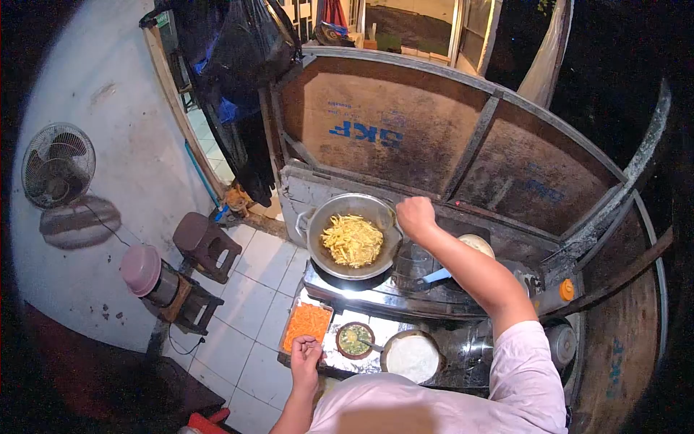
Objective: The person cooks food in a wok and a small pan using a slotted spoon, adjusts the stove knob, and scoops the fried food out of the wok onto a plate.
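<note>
Overhead, the head camera looked steeply down on a person in a pale pink shirt standing at a metal stove (405,293). The right hand (415,215) reached forward with its fingers curled shut at the far right rim of a wok (352,235); it appeared to grip the wok's handle there, though the handle itself was hidden under the fist. The wok sat on the left burner, and yellow strips of food (352,241) filled its middle. The left hand (305,356) rested low at the near edge of the counter, fingers bent, touching the near end of a tray of shredded orange carrot (307,322); whether it clasped the tray could not be told. Just right of the tray stood a small bowl of green mixture (354,339), and beside that a round white bowl (411,356). A ladle with a blue handle (436,275) lay on the stove's right side. On the tiled floor to the left stood two brown stools (206,244), and a fan (58,166) hung on the wall.
</note>
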